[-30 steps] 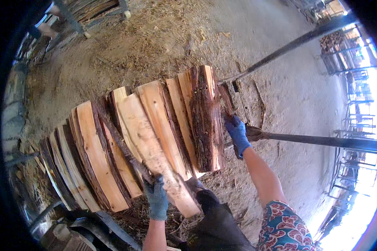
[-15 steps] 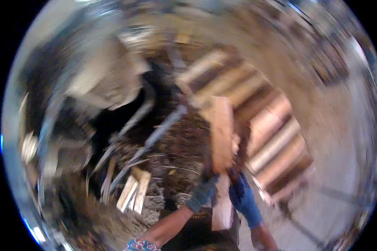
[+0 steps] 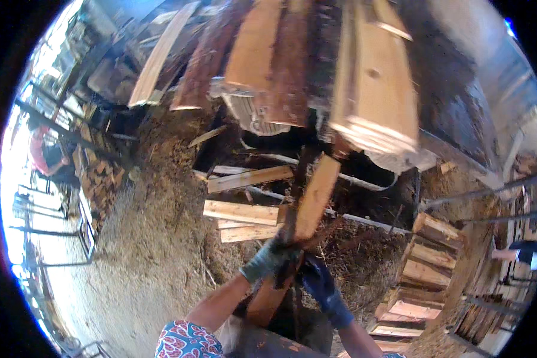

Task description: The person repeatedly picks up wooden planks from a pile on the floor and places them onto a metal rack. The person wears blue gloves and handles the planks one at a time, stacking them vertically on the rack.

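Note:
Both of my hands wear work gloves and hold a bundle of short wooden boards (image 3: 318,197) with dark bark edges, tilted with the upper end leaning right. My left hand (image 3: 273,258), in a grey-green glove, is closed around the boards' left side. At their right side is my right hand (image 3: 321,286) in a blue glove, its fingers curled in against the wood and partly hidden. The boards' lower end (image 3: 271,301) shows between my forearms. Just left of the bundle, several short offcuts (image 3: 240,212) lie on the debris-covered ground.
Long planks (image 3: 379,77) with bark edges rest on a stand ahead, their ends toward me. A row of short boards (image 3: 426,265) lies at the right. Stacked wood (image 3: 101,185) and a person (image 3: 39,149) are at the far left. Another person (image 3: 528,253) shows at the right rim.
The view has swung, so the row of short boards now sits farther right and the long planks show ahead. The held boards have gone from nearly upright to tilted.

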`<state>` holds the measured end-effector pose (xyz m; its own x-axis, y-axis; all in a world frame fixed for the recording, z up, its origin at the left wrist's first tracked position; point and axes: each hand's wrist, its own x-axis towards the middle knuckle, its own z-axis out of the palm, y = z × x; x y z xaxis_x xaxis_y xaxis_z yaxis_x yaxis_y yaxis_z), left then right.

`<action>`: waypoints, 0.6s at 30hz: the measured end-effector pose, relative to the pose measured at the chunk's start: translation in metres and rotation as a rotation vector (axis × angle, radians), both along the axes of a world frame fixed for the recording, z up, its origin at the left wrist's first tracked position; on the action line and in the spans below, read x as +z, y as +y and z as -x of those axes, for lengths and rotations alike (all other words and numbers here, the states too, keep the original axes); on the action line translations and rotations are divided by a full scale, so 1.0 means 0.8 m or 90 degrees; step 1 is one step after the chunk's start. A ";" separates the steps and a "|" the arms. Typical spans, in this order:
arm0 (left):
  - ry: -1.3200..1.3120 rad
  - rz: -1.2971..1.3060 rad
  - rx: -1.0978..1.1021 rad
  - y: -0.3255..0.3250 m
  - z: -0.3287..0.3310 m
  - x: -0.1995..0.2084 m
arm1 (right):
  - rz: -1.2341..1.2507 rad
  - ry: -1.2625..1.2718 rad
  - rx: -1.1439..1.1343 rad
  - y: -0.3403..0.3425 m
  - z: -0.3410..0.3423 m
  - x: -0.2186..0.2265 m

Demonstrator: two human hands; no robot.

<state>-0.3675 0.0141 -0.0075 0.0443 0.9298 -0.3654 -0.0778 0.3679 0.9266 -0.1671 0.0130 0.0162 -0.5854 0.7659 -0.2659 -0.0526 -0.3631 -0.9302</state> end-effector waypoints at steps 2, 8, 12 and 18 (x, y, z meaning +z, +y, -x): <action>-0.158 0.067 0.112 -0.015 0.053 -0.006 | -0.115 -0.035 0.068 0.006 0.031 -0.008; 0.017 0.157 0.377 -0.103 0.178 -0.013 | 0.285 -0.076 -0.003 0.019 0.033 -0.029; 0.412 0.166 0.316 -0.114 0.309 0.002 | 0.304 -0.051 -0.090 0.061 0.003 0.009; 0.757 -0.132 0.154 -0.004 0.372 0.103 | 0.220 0.264 -0.263 0.183 -0.006 0.173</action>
